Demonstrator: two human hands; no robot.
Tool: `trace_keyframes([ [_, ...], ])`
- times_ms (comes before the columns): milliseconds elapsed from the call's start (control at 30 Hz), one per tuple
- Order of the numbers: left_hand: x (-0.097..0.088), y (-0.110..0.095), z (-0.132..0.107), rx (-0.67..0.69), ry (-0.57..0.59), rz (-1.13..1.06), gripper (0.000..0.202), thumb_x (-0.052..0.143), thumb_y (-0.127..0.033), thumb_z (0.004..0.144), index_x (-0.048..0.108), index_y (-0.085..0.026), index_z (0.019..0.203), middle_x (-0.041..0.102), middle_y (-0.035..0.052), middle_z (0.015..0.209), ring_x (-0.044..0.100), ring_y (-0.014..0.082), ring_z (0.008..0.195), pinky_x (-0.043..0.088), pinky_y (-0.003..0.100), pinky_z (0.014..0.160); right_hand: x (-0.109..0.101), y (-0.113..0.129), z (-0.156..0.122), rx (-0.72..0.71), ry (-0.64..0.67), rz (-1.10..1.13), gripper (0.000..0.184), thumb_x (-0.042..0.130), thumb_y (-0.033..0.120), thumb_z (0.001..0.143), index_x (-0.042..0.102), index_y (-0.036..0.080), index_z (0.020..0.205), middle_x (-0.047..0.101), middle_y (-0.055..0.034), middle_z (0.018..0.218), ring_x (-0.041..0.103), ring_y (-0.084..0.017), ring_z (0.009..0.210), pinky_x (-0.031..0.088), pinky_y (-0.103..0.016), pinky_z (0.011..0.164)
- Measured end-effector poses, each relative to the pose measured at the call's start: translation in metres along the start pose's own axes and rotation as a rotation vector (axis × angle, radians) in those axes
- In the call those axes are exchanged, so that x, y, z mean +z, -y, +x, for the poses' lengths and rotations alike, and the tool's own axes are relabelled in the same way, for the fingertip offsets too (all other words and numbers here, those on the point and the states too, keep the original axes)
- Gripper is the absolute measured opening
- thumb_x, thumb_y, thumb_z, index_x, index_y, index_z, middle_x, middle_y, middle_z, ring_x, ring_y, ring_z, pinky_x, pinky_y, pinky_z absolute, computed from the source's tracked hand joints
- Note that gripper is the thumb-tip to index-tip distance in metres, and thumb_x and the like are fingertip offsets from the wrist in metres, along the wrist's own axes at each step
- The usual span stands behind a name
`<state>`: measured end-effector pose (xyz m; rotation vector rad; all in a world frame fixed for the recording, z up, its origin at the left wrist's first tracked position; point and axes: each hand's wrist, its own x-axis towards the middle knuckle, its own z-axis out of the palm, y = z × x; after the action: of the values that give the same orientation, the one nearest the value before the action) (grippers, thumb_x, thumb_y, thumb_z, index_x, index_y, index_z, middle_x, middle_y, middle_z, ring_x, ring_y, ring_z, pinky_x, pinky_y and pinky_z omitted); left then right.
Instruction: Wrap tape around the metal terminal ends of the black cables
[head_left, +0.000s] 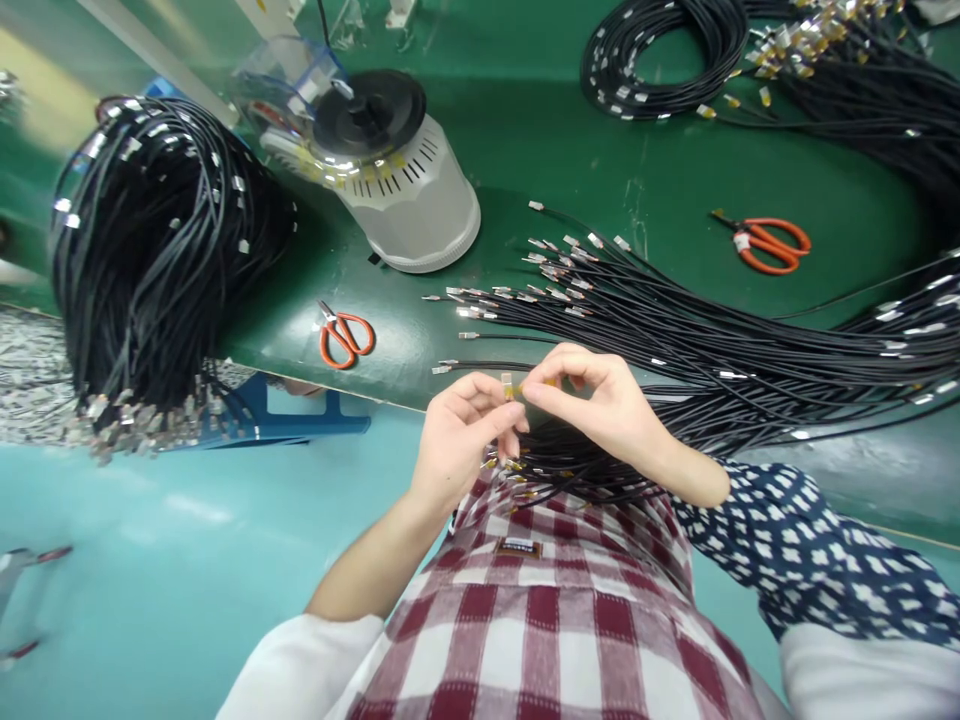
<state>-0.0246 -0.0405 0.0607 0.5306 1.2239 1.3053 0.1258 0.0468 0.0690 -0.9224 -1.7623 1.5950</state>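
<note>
My left hand (466, 432) pinches the end of a black cable, with its small metal connector (507, 382) sticking up past the fingertips. Close against it, my right hand (596, 402) is closed, thumb and forefinger on a small piece of yellow tape (519, 390) at the connector. Fingers hide part of both. Under my hands, more black cables (592, 462) with yellow-marked ends lie across my lap and the table edge. Just beyond spreads a bundle of black cables (675, 310), its metal connectors pointing left.
A grey tape dispenser (420, 205) with a black disc and yellow bits stands behind. Orange-handled snips (346, 340) lie left, another pair (772, 245) right. A big cable bundle (161, 250) hangs over the left table edge. A coiled cable (664, 55) lies at the back.
</note>
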Motion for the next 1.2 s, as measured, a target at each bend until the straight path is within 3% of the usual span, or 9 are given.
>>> trace_keyframes([
  [200, 0.002, 0.001, 0.001, -0.082, -0.006, -0.114, 0.022, 0.081, -0.025, 0.071, 0.062, -0.014, 0.073, 0.071, 0.0022, 0.064, 0.056, 0.0069, 0.039, 0.033, 0.013, 0.034, 0.002, -0.003, 0.001, -0.006, -0.008, 0.064, 0.011, 0.073, 0.025, 0.080, 0.074, 0.019, 0.071, 0.065, -0.0012, 0.071, 0.054, -0.013, 0.069, 0.042, -0.029, 0.066],
  [500, -0.001, 0.008, 0.007, -0.086, 0.119, -0.162, 0.019, 0.078, -0.027, 0.077, 0.065, -0.014, 0.077, 0.074, 0.0060, 0.067, 0.043, 0.0028, 0.031, 0.025, 0.014, 0.032, -0.002, -0.010, 0.002, 0.013, 0.051, 0.131, 0.013, 0.075, 0.029, 0.081, 0.074, 0.018, 0.074, 0.066, -0.0031, 0.078, 0.058, -0.014, 0.074, 0.046, -0.030, 0.070],
  [700, 0.002, 0.010, 0.004, -0.058, 0.079, -0.078, 0.023, 0.079, -0.027, 0.076, 0.061, -0.015, 0.083, 0.072, 0.0034, 0.070, 0.046, 0.0029, 0.036, 0.027, 0.014, 0.035, 0.003, -0.016, 0.001, -0.091, 0.037, 0.090, 0.019, 0.068, 0.030, 0.086, 0.066, 0.018, 0.072, 0.061, -0.0024, 0.078, 0.056, -0.014, 0.075, 0.047, -0.031, 0.074],
  [800, 0.003, 0.010, 0.002, -0.014, 0.030, -0.039, 0.024, 0.082, -0.023, 0.071, 0.060, -0.015, 0.078, 0.071, 0.0016, 0.067, 0.046, 0.0024, 0.036, 0.031, 0.014, 0.035, 0.003, -0.011, 0.000, -0.113, 0.006, 0.081, 0.016, 0.069, 0.027, 0.085, 0.067, 0.018, 0.072, 0.061, -0.0020, 0.077, 0.056, -0.014, 0.075, 0.046, -0.030, 0.073],
  [1033, 0.002, 0.012, 0.003, -0.016, 0.118, -0.093, 0.021, 0.079, -0.027, 0.075, 0.063, -0.014, 0.075, 0.075, 0.0060, 0.068, 0.049, 0.0047, 0.032, 0.029, 0.015, 0.032, -0.006, -0.004, 0.005, 0.121, 0.123, 0.231, 0.015, 0.078, 0.032, 0.076, 0.074, 0.018, 0.073, 0.066, -0.0017, 0.076, 0.058, -0.013, 0.068, 0.045, -0.028, 0.065],
  [1200, 0.002, 0.017, 0.004, -0.053, 0.172, -0.150, 0.018, 0.077, -0.029, 0.078, 0.068, -0.014, 0.079, 0.075, 0.0059, 0.070, 0.049, 0.0048, 0.032, 0.029, 0.015, 0.032, -0.010, 0.000, 0.010, 0.155, 0.220, 0.270, 0.017, 0.077, 0.033, 0.076, 0.072, 0.017, 0.071, 0.064, -0.0017, 0.081, 0.060, -0.012, 0.067, 0.048, -0.028, 0.065],
])
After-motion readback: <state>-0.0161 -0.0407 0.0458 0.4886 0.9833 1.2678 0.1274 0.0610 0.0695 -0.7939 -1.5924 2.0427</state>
